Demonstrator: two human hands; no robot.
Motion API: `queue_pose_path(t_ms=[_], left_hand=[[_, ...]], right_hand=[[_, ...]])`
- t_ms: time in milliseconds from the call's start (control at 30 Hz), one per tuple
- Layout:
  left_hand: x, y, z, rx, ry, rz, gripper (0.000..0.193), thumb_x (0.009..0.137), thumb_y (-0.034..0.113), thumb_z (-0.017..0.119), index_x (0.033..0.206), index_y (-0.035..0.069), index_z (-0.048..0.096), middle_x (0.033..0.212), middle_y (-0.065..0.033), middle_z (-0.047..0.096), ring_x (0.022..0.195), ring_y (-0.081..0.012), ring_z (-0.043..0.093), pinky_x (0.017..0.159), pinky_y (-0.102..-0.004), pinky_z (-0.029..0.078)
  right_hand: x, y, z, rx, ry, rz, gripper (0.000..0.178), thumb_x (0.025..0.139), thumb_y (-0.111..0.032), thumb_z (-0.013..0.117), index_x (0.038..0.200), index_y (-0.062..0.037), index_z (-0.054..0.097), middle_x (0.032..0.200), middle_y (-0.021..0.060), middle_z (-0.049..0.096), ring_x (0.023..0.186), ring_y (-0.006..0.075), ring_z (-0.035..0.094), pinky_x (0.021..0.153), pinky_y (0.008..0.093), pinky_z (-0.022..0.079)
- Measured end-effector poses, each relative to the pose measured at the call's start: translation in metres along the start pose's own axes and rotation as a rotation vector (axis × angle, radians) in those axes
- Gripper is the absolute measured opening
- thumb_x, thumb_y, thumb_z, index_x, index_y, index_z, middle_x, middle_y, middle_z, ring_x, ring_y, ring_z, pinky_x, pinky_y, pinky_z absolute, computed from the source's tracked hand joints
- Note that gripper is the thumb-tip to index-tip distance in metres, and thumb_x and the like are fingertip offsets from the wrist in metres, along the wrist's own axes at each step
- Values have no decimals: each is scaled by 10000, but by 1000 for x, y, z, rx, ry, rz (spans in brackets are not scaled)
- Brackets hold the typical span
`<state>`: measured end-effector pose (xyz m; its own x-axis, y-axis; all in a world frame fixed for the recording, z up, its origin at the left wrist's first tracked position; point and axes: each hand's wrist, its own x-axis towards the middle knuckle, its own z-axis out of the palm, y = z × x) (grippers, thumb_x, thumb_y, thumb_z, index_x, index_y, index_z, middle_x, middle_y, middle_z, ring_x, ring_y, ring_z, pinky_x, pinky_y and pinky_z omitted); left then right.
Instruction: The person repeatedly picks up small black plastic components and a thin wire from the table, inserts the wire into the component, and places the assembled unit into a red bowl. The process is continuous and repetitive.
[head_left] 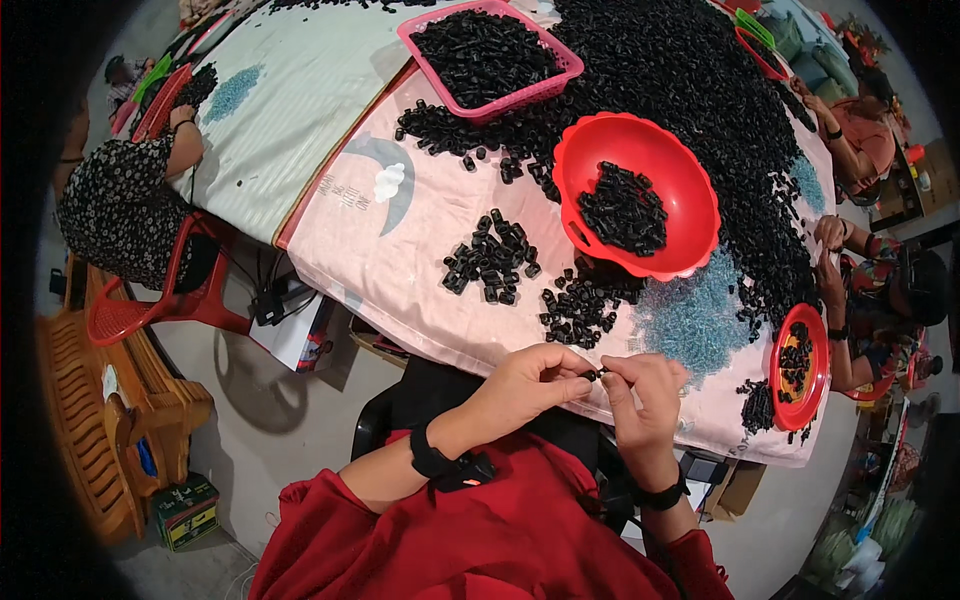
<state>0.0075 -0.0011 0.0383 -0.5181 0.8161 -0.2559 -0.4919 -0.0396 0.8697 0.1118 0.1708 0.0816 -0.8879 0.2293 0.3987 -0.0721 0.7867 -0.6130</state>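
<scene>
Both my hands meet at the table's near edge, fingertips almost touching. My left hand pinches a small black plastic piece between thumb and forefinger. Thumb and fingers of my right hand close on the same piece from the other side. Its exact shape is mostly covered by the fingertips. Just beyond lie a heap of short black tube-like caps and a scatter of tiny clear-blue pieces. Farther left is a looser group of larger black caps. A red scalloped bowl holds longer black parts.
A pink basket full of black parts stands at the back, beside a huge black pile. At right is a red oval tray. Co-workers sit at left and right. A red chair stands at left.
</scene>
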Motion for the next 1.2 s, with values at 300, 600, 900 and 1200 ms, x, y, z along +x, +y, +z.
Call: queue_pose_path(t_ms=[300,600,900,1200], left_hand=[[-1,0,2,38,17,2,233,1028,122,758,1221,-4,720,1006,32,691,924,-38,621,829,-225,528],[-3,5,3,95,6,13,241,1030,102,748,1237,-15,718,1052,5,724,951,-49,651,850,-234,547],[-6,15,3,-67,-13,-101,243,1027,86,731,1235,-39,714,1081,-65,762,968,-99,704,883,-266,575],[-6,16,3,-150,-10,-166,194,1004,61,740,1163,-49,735,1066,-88,770,941,-126,721,870,-277,581]], right_hand=[[0,-3,1,-1,-27,12,163,901,-46,784,1061,-70,768,931,42,706,865,221,662,894,400,344],[2,-14,-6,122,-115,241,145,936,-58,743,1080,-65,756,910,40,667,874,211,619,928,384,354],[5,-26,-20,-306,-191,-115,348,853,-127,810,1179,-54,711,1005,25,702,915,216,655,990,471,342],[8,-35,-23,-354,-240,-127,493,773,-153,891,1202,-36,678,1013,53,678,954,241,648,986,478,356]])
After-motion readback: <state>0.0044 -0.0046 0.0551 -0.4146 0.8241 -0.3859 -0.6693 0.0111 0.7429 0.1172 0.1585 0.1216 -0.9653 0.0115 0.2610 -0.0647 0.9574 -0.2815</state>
